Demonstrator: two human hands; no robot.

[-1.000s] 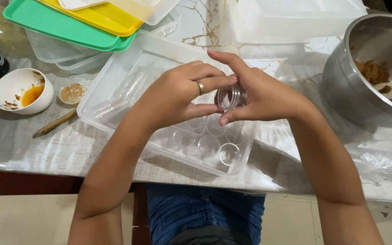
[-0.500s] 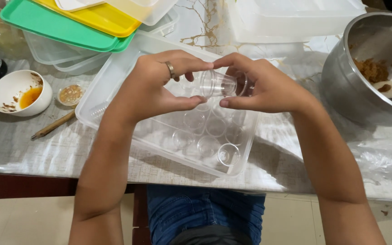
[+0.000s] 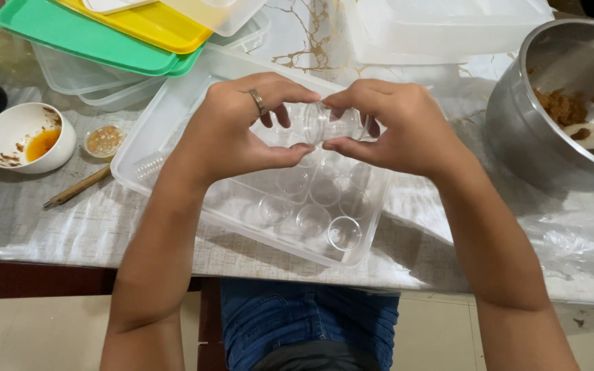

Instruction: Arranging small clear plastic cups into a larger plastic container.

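White ceramic bowl (image 3: 26, 136) with orange sauce residue sits far left on your marble-patterned desk (image 3: 29, 220), a small round dish of brown paste (image 3: 105, 139) and a thin wooden stick (image 3: 77, 187) just beside it. Green and yellow plastic trays (image 3: 105, 31) are stacked behind. Your left hand (image 3: 238, 130), ring on one finger, and your right hand (image 3: 396, 127) both pinch a small clear plastic cup (image 3: 328, 124), held sideways above the clear rectangular plastic container (image 3: 173, 124) holding more such cups. Large steel bowl (image 3: 517, 130) with brown mixture stands at right.
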